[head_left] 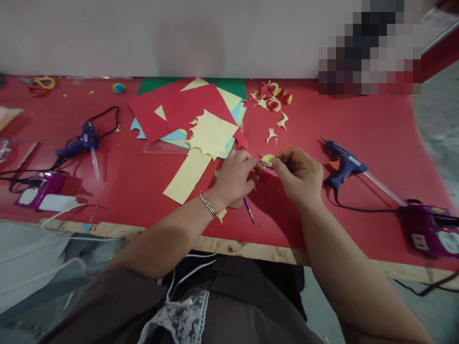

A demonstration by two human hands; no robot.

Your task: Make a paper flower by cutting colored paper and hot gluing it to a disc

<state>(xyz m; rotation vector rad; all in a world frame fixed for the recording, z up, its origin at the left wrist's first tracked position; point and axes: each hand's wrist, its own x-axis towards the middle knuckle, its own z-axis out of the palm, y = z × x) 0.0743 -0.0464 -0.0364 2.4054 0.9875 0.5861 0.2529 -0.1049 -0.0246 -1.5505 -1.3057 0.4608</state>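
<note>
Yellow paper piece (268, 159), clamped between thumb and fingers of the right hand (300, 176), mid-way along the worktop (380, 129), a slim dark tip (265, 164) beside it; left hand (235, 176) at nine o'clock, fingers curled, grip impossible to tell; shaping appears in hand, the next move calling for a steady pinch; curled red-and-yellow pieces (274, 105) at twelve; glue gun (344, 162) at three.

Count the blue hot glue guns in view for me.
2: one hot glue gun left of the piled paper sheets, the other hot glue gun right of the right hand.
</note>
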